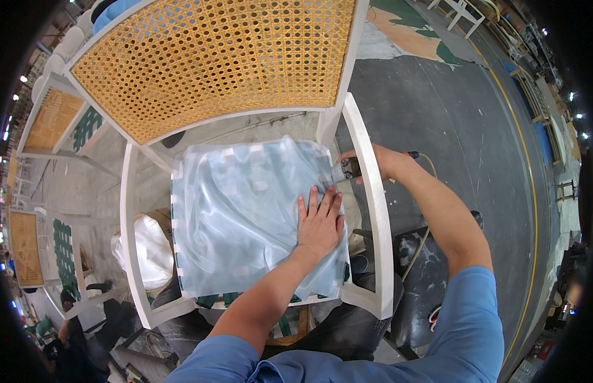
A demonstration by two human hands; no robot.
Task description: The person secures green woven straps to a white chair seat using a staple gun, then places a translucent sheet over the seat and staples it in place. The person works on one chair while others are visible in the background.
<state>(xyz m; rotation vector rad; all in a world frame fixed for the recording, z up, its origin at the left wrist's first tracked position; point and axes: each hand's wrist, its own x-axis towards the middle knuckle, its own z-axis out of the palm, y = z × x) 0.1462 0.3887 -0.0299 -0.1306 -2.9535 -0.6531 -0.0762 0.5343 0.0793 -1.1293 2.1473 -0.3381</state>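
A white armchair frame stands in front of me with its woven cane back at the far side. Thin, pale translucent fabric lies wrinkled over the seat, and green and white webbing shows through it and along the near edge. My left hand presses flat on the fabric near the seat's right side, fingers spread. Reaching around the outside of the right armrest, my right hand grips an air staple gun. Its nose is at the fabric's right edge; the armrest partly hides the tool.
An air hose runs down on the right, past a dark stained surface with scissors. A white bag sits left of the chair. More cane-backed chairs and another person are on the left.
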